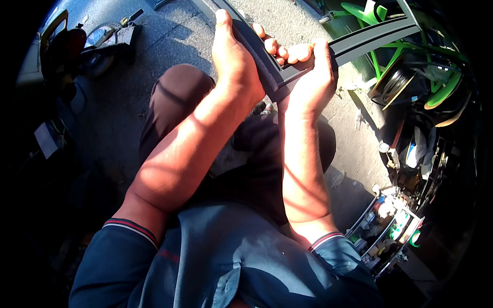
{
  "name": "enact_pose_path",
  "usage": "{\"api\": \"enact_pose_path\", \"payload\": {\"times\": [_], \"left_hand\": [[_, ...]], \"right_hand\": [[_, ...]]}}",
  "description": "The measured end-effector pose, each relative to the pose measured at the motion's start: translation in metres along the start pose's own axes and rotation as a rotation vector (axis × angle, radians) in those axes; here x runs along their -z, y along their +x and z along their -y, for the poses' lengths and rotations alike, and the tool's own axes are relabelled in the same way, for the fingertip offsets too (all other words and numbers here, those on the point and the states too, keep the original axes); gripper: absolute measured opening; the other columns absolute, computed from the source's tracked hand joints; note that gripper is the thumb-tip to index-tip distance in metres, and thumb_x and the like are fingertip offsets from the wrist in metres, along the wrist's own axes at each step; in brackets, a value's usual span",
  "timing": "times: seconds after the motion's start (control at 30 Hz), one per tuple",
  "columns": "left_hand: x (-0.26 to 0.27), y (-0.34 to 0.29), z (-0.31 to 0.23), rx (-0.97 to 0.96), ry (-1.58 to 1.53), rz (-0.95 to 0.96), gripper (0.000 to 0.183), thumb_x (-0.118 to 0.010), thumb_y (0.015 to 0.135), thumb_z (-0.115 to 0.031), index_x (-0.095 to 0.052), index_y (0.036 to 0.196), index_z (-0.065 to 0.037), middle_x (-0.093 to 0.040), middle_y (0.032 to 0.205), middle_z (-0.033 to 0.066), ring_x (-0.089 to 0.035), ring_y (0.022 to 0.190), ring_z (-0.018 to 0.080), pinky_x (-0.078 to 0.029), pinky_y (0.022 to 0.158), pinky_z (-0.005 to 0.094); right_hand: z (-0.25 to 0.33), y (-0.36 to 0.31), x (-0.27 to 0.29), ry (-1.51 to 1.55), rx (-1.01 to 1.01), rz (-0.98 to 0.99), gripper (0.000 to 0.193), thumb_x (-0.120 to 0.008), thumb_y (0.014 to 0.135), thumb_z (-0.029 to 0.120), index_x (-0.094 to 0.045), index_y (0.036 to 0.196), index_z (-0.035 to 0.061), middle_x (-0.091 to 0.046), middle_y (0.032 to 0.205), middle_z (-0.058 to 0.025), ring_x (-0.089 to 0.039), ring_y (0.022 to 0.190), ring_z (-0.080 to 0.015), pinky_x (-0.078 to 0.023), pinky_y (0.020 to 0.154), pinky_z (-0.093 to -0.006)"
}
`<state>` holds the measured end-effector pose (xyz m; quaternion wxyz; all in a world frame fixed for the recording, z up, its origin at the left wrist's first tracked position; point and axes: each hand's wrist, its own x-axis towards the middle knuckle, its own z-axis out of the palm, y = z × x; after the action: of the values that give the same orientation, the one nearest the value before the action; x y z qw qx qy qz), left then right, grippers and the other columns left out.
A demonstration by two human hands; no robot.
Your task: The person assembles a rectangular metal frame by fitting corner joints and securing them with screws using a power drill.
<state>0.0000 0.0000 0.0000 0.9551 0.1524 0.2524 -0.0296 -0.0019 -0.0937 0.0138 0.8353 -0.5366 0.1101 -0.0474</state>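
Clearly, the grey frame (377,42) was the thing to watch. It stood out in front of the seated or crouching person, its near corner beyond the knees (177,95), one rail running up and out of view, the other slanting off to the right. Both hands were closed on it, one either side of that corner: the left hand (235,64) wrapped the rising rail with its thumb along the outer side, and the right hand (310,84) gripped the slanting rail beside the joint. Their fingers nearly met inside the corner; whether they touched, I couldn't tell.

To my eye, doing this well meant matching pressure between the two hands, so the joint wasn't twisted, and keeping fingertips off any sharp edge of the channel. Gripping so near one corner probably left the far end heavy, so a firm wrist seemed wise. The green metalwork (442,92) over to the right also called for care against knocks.
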Motion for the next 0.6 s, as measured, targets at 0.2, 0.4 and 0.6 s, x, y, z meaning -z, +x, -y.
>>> {"api": "enact_pose_path", "payload": {"times": [0.2,0.4,0.6], "left_hand": [[0.0026,0.0006,0.0003,0.011,-0.01,-0.025,0.07,-0.026,0.098,-0.071,-0.046,0.076,-0.007,-0.046,0.059,0.01,-0.048,0.057,0.0263,-0.044,0.057,0.0397],[0.0024,0.0041,0.0028,0.019,-0.035,-0.069,0.069,-0.028,0.098,-0.07,-0.046,0.077,-0.007,-0.045,0.059,0.0097,-0.047,0.056,0.0254,-0.045,0.057,0.0398],[0.0017,0.004,0.0034,0.033,-0.023,-0.131,0.069,-0.03,0.097,-0.071,-0.047,0.078,-0.006,-0.047,0.06,0.0102,-0.049,0.055,0.0258,-0.048,0.055,0.0392]], "right_hand": [[-0.003,-0.0014,0.0013,0.003,0.004,0.005,0.035,-0.049,0.1,0.023,-0.038,0.071,0.0072,-0.042,0.069,-0.0045,-0.045,0.07,-0.0209,-0.043,0.066,-0.0343],[-0.0014,-0.0032,-0.0022,0.02,-0.024,-0.044,0.034,-0.05,0.1,0.021,-0.041,0.071,0.0064,-0.042,0.069,-0.0047,-0.045,0.069,-0.0206,-0.043,0.066,-0.0342],[0.0006,-0.0048,-0.0029,0.001,-0.009,-0.044,0.032,-0.05,0.1,0.019,-0.043,0.072,0.0048,-0.045,0.068,-0.0058,-0.047,0.068,-0.0205,-0.045,0.067,-0.0346]]}}
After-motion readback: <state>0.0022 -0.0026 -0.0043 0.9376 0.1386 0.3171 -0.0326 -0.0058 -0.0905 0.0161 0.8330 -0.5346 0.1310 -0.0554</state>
